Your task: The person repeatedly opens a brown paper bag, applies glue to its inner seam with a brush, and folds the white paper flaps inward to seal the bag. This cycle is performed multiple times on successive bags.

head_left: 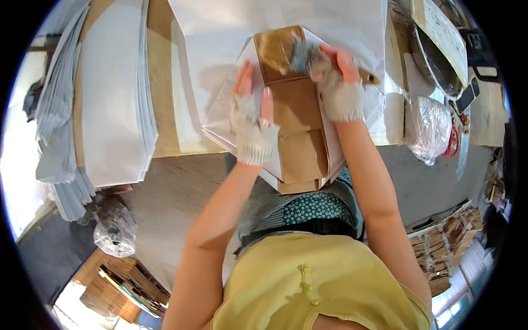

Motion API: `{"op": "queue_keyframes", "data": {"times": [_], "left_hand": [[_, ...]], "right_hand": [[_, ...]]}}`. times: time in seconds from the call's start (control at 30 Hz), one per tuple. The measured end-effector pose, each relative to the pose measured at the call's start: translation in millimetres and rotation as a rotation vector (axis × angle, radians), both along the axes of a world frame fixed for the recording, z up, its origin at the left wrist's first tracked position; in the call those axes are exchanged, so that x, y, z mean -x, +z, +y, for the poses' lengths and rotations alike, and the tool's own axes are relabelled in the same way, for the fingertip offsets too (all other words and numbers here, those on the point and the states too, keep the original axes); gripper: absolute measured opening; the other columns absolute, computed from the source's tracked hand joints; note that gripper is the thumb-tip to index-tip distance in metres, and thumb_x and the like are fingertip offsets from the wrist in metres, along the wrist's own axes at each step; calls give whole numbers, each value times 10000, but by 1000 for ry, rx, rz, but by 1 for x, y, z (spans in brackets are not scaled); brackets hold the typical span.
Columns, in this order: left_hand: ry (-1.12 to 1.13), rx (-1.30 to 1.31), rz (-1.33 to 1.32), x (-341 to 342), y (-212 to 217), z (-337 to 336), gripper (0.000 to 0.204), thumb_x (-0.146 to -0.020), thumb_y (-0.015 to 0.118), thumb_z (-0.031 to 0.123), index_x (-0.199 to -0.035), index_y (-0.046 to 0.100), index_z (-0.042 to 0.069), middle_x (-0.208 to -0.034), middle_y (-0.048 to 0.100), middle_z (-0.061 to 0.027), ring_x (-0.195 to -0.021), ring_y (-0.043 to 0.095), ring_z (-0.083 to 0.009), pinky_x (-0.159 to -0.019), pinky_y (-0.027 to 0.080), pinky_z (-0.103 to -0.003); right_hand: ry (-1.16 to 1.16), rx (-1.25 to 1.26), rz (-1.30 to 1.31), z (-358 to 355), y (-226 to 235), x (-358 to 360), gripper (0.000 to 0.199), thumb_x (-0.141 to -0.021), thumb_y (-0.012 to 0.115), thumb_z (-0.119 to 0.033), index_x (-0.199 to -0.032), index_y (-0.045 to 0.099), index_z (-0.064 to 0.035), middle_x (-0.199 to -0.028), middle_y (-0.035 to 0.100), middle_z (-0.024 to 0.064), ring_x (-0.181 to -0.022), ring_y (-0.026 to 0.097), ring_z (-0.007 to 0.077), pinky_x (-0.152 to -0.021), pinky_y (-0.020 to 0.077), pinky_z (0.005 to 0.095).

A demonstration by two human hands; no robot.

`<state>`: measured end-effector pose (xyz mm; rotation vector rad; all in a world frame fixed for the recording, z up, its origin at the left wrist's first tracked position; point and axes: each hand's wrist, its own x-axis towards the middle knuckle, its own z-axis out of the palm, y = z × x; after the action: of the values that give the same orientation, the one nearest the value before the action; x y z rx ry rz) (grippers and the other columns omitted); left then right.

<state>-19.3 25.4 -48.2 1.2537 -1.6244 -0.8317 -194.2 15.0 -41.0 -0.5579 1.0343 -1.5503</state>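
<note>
A stack of white paper bags [220, 124] lies at the table's front edge before me. The top one has its brown inner side [297, 110] opened out, with fold lines across it. In my right hand [342, 91] is a brush [369, 77]; its wooden handle sticks out to the right, and its grey head is smeared by motion over the far brown flap [275, 52]. That flap has a wet sheen. My left hand [253, 121] rests with fingers stretched along the bag's left side. Both hands wear off-white knit gloves that leave the fingertips bare.
Folded white paper [113, 93] is piled at the left, overhanging the table edge. To the right are a dark pan [434, 60] partly under a board, a phone [467, 96], a clear plastic bag [429, 129] and red-handled scissors [452, 142]. Bundled brown cardboard [445, 247] sits lower right.
</note>
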Motion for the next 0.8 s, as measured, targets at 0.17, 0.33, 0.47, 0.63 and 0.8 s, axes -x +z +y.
{"op": "queue_keyframes", "data": {"times": [0.17,0.33,0.47,0.63,0.8], "left_hand": [[11,-59,-203,-21,20,31,776,-820,701,64,-1494,320,17,-1527,335,-180,-1398,350,-311,-1131,318,-418],[-61,-251,-98,-40,49,22,878,-656,707,-69,-1461,376,47,-1433,363,-182,-1324,402,-309,-1009,444,-365],[-886,395,-1097,-47,94,-4,336,-750,666,76,-1085,637,83,-1052,629,-99,-1040,608,-308,-831,516,-347],[-1022,-150,-1601,-31,109,2,271,-865,636,212,-1115,621,108,-1026,683,-99,-1033,669,-269,-818,537,-356],[-844,447,-1216,-49,41,15,362,-913,556,308,-1205,594,97,-1179,633,-121,-1038,663,-291,-776,548,-429]], "right_hand": [[100,-131,-145,57,-8,14,446,-972,538,-436,-1169,622,-45,-1113,627,83,-892,595,182,-795,485,307],[-15,-94,-284,31,2,18,387,-968,539,-399,-1145,655,-75,-934,661,59,-831,604,158,-790,484,280],[236,-159,-221,39,2,36,389,-964,537,-380,-1104,690,-51,-780,656,44,-721,592,137,-743,464,263],[502,-185,-12,36,12,53,422,-958,539,-443,-1092,698,-76,-801,658,37,-685,573,112,-554,401,221],[478,-211,27,39,12,48,458,-944,533,-501,-1056,703,-91,-807,659,41,-645,574,105,-469,364,214]]}}
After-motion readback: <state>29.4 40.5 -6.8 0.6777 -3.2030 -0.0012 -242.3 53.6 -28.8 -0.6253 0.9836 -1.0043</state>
